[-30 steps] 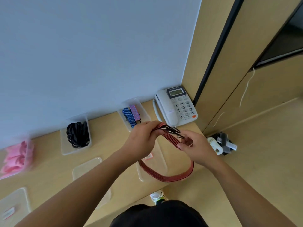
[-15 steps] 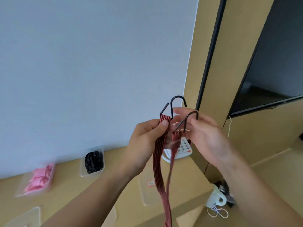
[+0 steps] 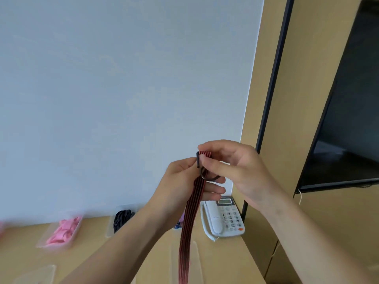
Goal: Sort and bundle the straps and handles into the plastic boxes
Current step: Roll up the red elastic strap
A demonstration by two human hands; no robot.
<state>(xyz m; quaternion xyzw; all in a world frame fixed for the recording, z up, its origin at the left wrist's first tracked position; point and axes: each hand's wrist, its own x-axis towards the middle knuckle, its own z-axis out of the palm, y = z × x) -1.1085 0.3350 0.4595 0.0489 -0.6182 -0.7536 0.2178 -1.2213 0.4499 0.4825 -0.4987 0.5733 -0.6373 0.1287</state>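
I hold the strap up before the wall, my hands together at its top end. My left hand is curled round the doubled red-and-black band. My right hand pinches the hooks between thumb and forefinger. My fingers cover most of the hooks, so I cannot tell whether they are linked. The strap hangs straight down and is cut off at the bottom edge.

On the desk the phone stands just behind the strap, its top hidden by my left fingers. The pink box is blurred. The box of black straps sits partly behind my left forearm. Of a third box only a blue and purple scrap shows past my wrist.
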